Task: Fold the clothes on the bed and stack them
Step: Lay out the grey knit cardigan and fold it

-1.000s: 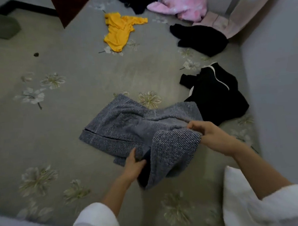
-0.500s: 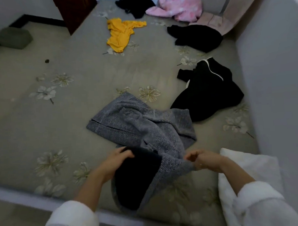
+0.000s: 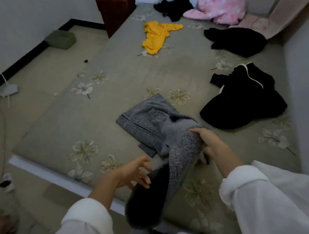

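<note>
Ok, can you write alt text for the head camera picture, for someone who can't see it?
A person's right hand grips a grey knitted sweater on a flowered bed, while the open left hand reaches for its hanging end. Yellow, pink and black clothes lie unfolded farther back.

view: head, single wide-angle camera | stance: at the near edge of the bed (image 3: 129, 78), above it | facing: forward and steeply down across the mattress toward the far wall | range: near, both forearms fill the lower frame | overlap: none
</note>
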`<state>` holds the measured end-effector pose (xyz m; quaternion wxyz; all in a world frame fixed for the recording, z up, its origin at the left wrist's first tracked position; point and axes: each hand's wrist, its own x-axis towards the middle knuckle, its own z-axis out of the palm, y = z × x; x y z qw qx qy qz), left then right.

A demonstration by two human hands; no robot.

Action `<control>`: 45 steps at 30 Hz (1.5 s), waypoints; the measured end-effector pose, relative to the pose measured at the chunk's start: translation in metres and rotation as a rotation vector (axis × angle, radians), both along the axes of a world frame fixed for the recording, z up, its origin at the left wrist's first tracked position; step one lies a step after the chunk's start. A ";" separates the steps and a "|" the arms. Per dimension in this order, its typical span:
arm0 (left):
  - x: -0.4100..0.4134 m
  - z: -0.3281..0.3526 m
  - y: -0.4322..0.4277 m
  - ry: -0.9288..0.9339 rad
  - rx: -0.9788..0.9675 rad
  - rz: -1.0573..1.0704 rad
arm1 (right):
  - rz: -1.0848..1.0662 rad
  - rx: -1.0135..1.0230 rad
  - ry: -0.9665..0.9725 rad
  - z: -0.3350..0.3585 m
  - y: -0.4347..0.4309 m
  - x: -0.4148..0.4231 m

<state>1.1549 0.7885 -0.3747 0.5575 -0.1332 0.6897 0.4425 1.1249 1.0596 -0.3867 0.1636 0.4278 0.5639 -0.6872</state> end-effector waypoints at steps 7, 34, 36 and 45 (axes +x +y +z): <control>0.013 -0.019 0.027 0.074 -0.145 0.054 | 0.316 0.489 0.260 0.047 -0.021 -0.006; -0.234 0.098 -0.142 0.326 0.476 0.295 | -0.241 1.163 0.498 0.151 -0.122 -0.048; -0.248 0.131 -0.136 0.398 0.501 0.176 | -0.297 1.248 0.526 0.172 -0.119 -0.050; -0.325 0.239 -0.087 0.462 0.617 0.147 | -0.577 1.155 0.731 0.237 -0.077 -0.116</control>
